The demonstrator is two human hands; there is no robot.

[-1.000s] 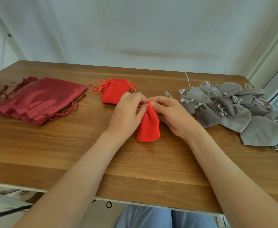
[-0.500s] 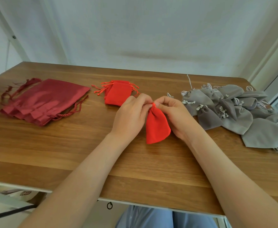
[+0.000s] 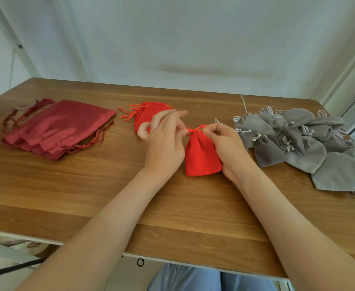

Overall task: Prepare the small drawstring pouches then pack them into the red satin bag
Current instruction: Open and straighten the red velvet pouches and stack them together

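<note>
At the table's (image 3: 67,196) middle, left hand (image 3: 164,143) and right hand (image 3: 227,148) are pinching the red pouch's (image 3: 201,158) cords (image 3: 195,129) — evidently pulling apart to cinch its mouth.

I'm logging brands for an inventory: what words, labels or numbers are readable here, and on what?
No readable text anywhere.
The red pouch, red satin bags, grey pouches and table: no print shows.
Dark marks on the patterned item below the table: too blurred to read.
</note>
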